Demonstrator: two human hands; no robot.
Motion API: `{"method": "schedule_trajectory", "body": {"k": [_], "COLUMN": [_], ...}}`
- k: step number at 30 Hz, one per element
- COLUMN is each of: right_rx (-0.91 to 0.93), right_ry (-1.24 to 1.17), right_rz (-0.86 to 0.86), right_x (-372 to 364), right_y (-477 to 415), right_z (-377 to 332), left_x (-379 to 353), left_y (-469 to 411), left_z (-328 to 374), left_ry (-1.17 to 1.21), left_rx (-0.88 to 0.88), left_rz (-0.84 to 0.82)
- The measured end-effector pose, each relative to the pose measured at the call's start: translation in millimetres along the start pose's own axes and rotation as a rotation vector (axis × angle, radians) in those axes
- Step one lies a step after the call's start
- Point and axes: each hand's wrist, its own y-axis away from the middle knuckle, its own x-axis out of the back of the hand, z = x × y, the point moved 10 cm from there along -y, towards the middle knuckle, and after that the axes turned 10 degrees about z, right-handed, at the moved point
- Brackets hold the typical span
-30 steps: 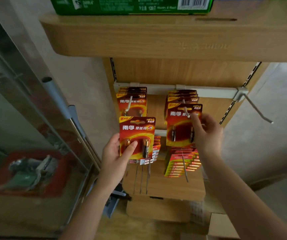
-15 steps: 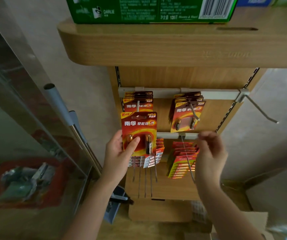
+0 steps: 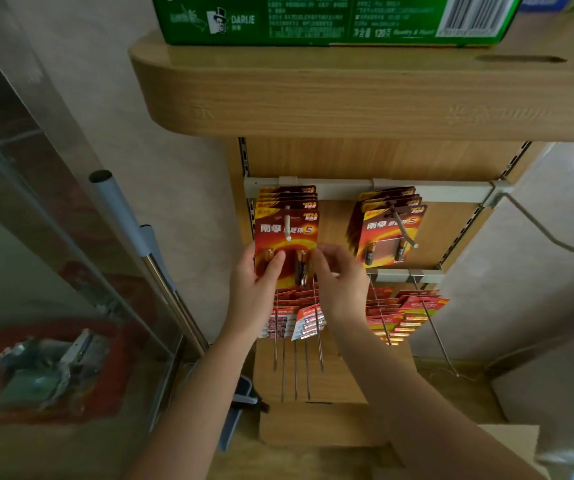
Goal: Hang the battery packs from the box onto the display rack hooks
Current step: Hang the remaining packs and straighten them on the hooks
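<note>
A red battery pack [image 3: 287, 237] hangs at the front of the stack on the upper left hook [image 3: 287, 227], whose white tip pokes through its top hole. My left hand [image 3: 256, 289] grips the pack's lower left side, thumb across its front. My right hand [image 3: 342, 280] pinches its lower right edge. More packs [image 3: 391, 233] hang on the upper middle hook [image 3: 404, 230]. The upper right hook [image 3: 542, 225] is bare. Lower hooks carry further packs [image 3: 403, 317]. A cardboard box corner [image 3: 510, 441] shows at the bottom right.
A wooden shelf [image 3: 365, 95] juts out overhead with a green carton [image 3: 330, 19] on it. A glass cabinet [image 3: 53, 271] and a grey-handled pole [image 3: 129, 230] stand to the left. Long bare hooks [image 3: 296, 365] stick out below the hands.
My left hand raised its pack onto the upper left hook. My right hand left the middle hook's pack hanging there and crossed left to the pack's right edge.
</note>
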Motion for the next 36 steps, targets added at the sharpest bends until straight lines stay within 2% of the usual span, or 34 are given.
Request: {"method": "schedule_trajectory", "body": {"k": [5, 12, 14, 21, 28, 33, 36], "right_rx": [-0.038, -0.013, -0.028, -0.115, -0.197, -0.211, -0.296], "right_ry": [0.016, 0.051, 0.094, 0.289, 0.39, 0.495, 0.556], "right_rz": [0.022, -0.077, -0.112, -0.169, -0.177, -0.271, -0.287], "right_x": [-10, 9, 25, 112, 251, 357, 415], "right_y": [-15, 9, 18, 38, 40, 39, 36], "right_z": [0, 35, 62, 152, 250, 327, 375], "left_x": [-12, 12, 8, -67, -179, -250, -285], "left_y": [-19, 3, 26, 106, 213, 306, 359], "left_z": [-15, -50, -66, -94, -130, -197, -240], "left_ry": [-0.044, -0.123, -0.178, -0.445, -0.673, -0.785, -0.81], "left_rx": [0.095, 0.182, 0.196, -0.065, -0.174, 0.033, 0.188], "left_rz": [-0.005, 0.277, 0.293, 0.107, -0.054, -0.102, -0.159]}}
